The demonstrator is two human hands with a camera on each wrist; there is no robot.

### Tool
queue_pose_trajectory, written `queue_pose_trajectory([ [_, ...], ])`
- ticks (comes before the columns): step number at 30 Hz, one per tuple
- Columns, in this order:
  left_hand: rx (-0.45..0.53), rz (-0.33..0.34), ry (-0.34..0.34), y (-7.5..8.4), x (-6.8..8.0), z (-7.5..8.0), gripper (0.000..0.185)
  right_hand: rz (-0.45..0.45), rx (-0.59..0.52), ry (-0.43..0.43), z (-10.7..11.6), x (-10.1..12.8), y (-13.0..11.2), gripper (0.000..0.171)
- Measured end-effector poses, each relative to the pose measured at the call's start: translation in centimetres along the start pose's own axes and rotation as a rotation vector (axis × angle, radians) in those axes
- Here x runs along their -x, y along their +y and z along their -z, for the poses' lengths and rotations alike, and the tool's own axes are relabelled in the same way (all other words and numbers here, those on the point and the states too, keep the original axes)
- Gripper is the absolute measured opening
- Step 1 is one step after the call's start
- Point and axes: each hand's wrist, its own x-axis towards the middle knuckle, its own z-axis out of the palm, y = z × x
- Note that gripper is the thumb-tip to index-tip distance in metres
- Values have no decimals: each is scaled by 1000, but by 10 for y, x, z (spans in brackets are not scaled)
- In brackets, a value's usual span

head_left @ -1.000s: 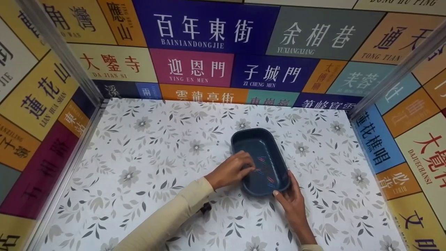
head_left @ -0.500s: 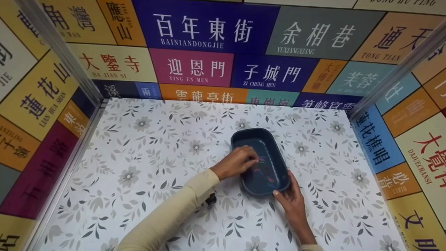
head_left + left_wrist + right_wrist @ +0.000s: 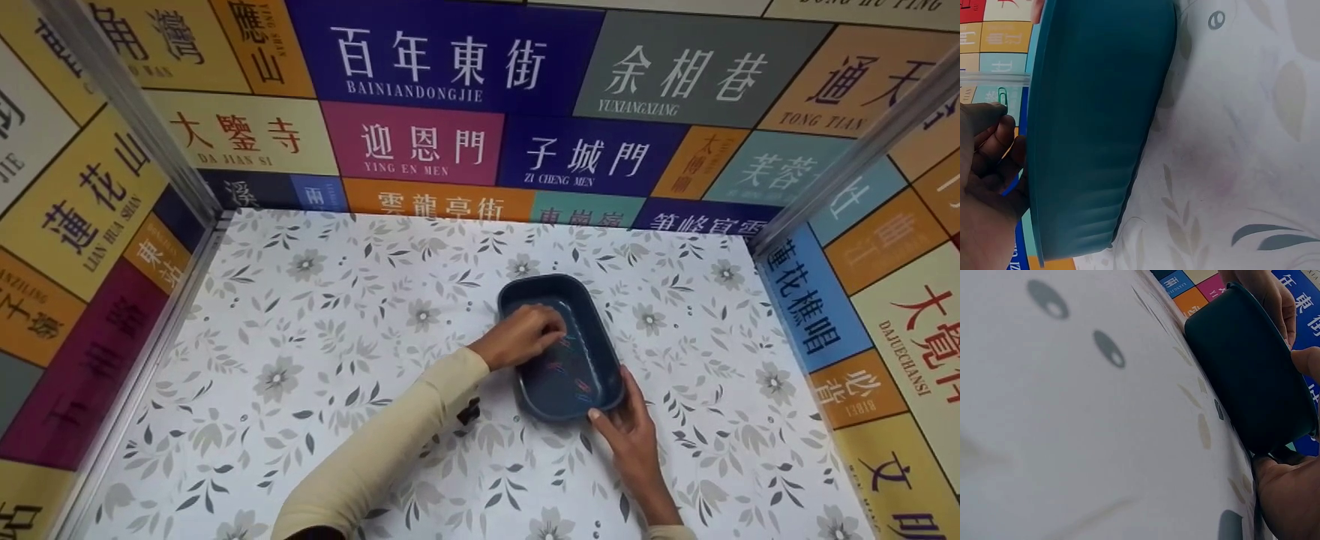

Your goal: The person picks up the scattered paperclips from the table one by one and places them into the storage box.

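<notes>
A dark blue-green plastic basin [image 3: 544, 409] stands on the table, with several small red and blue paper clips [image 3: 583, 388] scattered on its bottom. My left hand [image 3: 521, 335] is over the basin's left side, fingers bent inward above the interior. In the left wrist view, its thumb and finger pinch a green paper clip [image 3: 1003, 97] that sticks up beyond the rim. My right hand [image 3: 630, 431] grips the near right corner of the basin, thumb at the rim and fingers along the outer side. The right wrist view shows the basin's outer wall [image 3: 1247, 377] beside that hand.
The table is covered by a white cloth [image 3: 337, 315] with grey leaves and flowers. Panels with coloured Chinese sign blocks [image 3: 420, 142] enclose the back and both sides. A small dark device [image 3: 469, 411] sits under the left wrist.
My left hand has moved a little to the right and away from me, further over the basin. The right hand and basin stay in place.
</notes>
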Motion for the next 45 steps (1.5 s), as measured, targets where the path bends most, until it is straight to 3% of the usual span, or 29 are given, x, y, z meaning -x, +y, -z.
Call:
queue_pose_trajectory([
  [13, -27, -30, -122, -2, -22, 2, 18, -7, -11, -13, 2, 1, 1, 91],
  [20, -5, -13, -189, 0, -30, 2, 17, -4, -8, 4, 1, 2, 3, 90],
  [21, 5, -11, -199, -2, -32, 1, 17, -4, -12, 5, 1, 2, 3, 91],
  [28, -13, 20, -222, -54, -60, -37, 16, -10, -5, 8, 2, 3, 4, 91],
  [31, -8, 23, -238, -57, -63, -34, 21, -8, -9, 0, 3, 3, 4, 91],
  [36, -47, 58, -244, -52, -65, -24, 29, -7, -10, -21, 3, 1, 2, 90],
  [40, -63, 119, -263, -37, -62, -12, 26, -15, -6, -10, 3, 1, 0, 90],
  [45, -118, 146, -267, -25, -58, -2, 23, -8, -11, -6, 0, 0, 0, 90],
])
